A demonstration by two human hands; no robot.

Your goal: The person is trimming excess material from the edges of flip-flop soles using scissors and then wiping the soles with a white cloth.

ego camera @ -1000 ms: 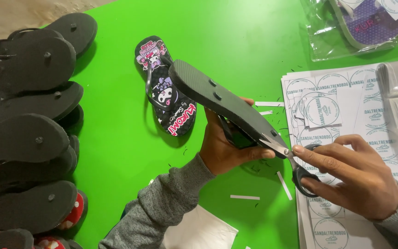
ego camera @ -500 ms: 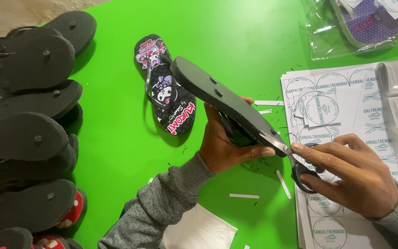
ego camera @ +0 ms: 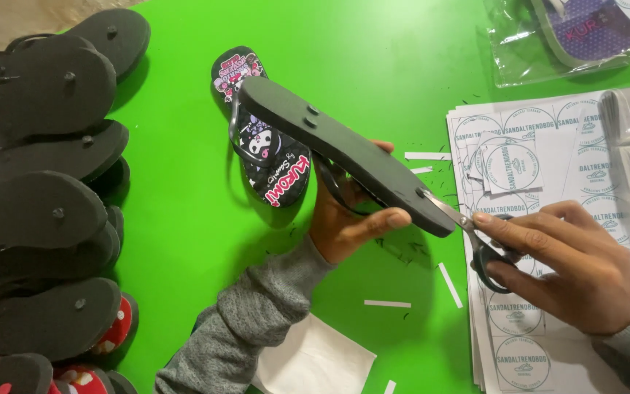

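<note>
Between both hands, scissors (ego camera: 452, 211) touch the black sandal (ego camera: 344, 153).

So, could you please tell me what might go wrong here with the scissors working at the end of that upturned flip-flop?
1. The scissors cut at the sole's end, close to the left hand thumb; a slip could nick it.
2. The black flip-flop is held in the air by one hand only, so it may twist and the blades could gouge the sole.
3. Trimmings may scatter onto the round sticker sheets alongside.
</note>
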